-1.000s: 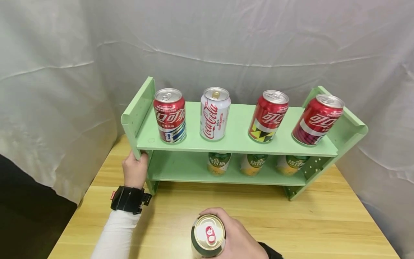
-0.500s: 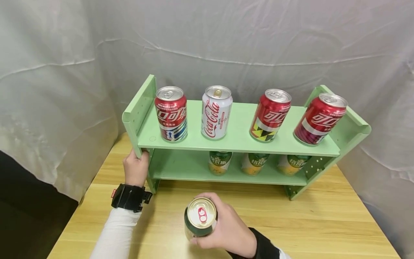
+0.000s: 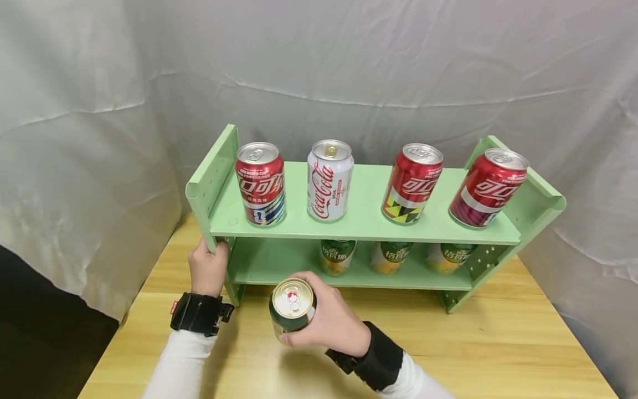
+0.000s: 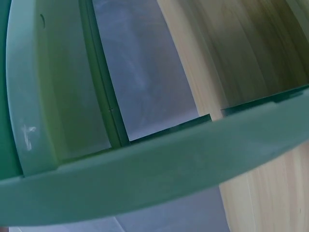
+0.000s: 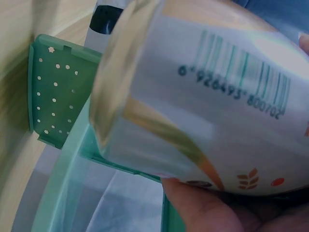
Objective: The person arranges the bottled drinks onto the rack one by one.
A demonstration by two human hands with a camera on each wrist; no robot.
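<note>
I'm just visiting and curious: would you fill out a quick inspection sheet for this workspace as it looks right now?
Surface: light wooden table.
Job's things: green can; green two-tier shelf. Lower tier holds three green cans, with free space at its left.
Clutter: four cola cans upright on the top tier.
Hands: right hand grips the green can; left hand holds the shelf's left side panel.
Cables: nothing seen.
Surroundings: grey cloth backdrop.

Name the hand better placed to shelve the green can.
Right hand: it grips the green can before the lower shelf's open left spot. The left hand holds the rack.
</note>
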